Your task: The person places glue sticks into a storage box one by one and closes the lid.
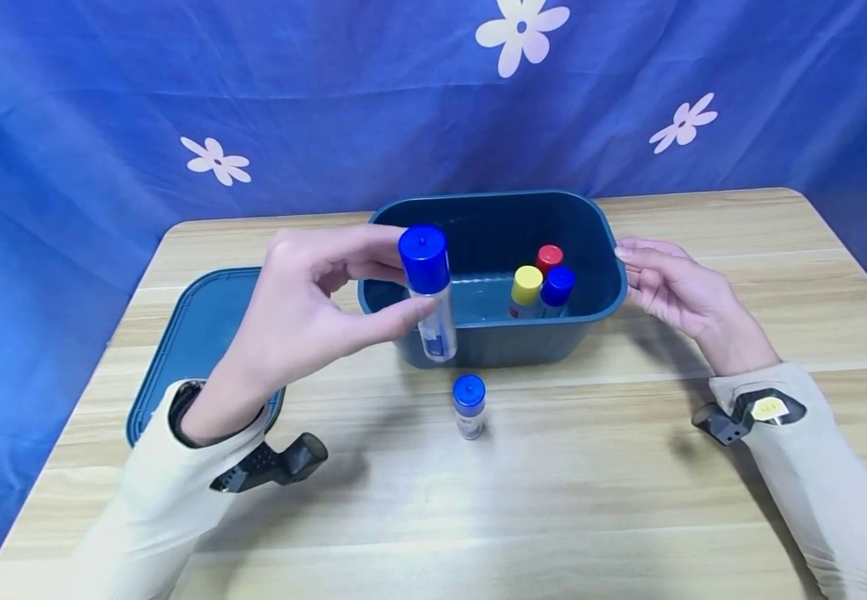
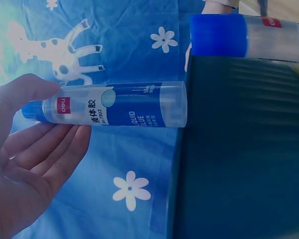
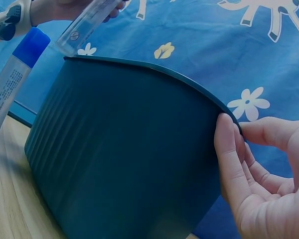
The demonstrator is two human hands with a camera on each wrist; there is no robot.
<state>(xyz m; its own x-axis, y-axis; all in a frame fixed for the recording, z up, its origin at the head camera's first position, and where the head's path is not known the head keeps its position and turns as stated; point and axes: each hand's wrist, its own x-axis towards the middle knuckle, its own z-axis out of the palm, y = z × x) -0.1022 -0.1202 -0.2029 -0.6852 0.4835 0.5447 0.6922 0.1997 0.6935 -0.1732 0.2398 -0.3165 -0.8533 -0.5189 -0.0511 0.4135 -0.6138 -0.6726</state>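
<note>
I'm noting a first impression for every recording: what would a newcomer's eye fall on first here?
Probably the blue-capped glue bottle in the left hand, near the middle of the head view, against the left part of the dark teal bin. Next, the red cap, yellow cap and blue cap clustered toward the bin's right end, whose rim the right hand pinches. Another blue-capped bottle stands on the table in front.

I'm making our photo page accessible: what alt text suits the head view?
A left hand holds up a blue-capped bottle by a dark teal bin, whose right end the right hand holds. Inside are three bottles with yellow, red and blue caps; another blue-capped bottle stands on the wooden table in front.
</note>
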